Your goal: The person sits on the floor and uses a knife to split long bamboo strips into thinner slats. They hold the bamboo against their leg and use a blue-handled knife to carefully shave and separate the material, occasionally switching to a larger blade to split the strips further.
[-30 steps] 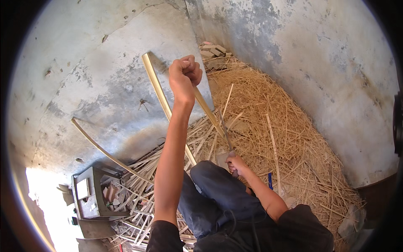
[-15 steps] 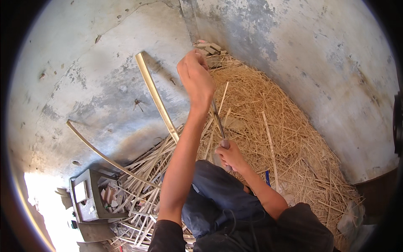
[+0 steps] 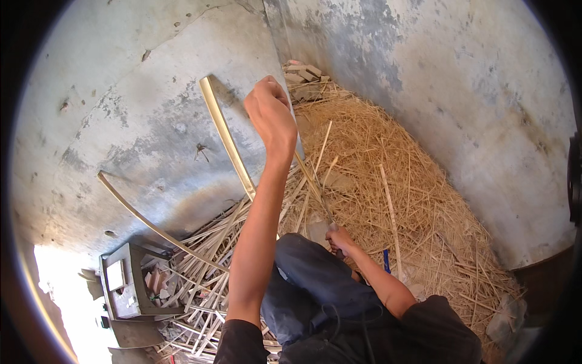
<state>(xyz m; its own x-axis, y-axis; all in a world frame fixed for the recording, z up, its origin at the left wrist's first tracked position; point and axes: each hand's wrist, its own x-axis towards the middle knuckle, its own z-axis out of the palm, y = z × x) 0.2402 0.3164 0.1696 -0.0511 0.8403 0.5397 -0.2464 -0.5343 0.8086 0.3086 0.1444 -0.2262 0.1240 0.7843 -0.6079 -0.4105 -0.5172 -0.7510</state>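
My left hand is raised in front of the wall, its fingers closed. A thin bamboo strip runs down from behind my left wrist, in line with that fist; its upper end is hidden by the hand. Low by my knee, my right hand is wrapped around the handle of a knife. The narrow knife blade points up and away from me, meeting the lower part of the strip. Whether the edge sits in the strip or only against it, I cannot tell.
A wide bamboo strip and a thinner curved one lean at the left. Shavings cover the corner; split strips pile beside an overturned stool. Bricks lie at the back, a blue object at my right.
My right hand and the knife have moved down and slightly right, toward me. My left hand has shifted a little left and down. More of the strip shows between them.
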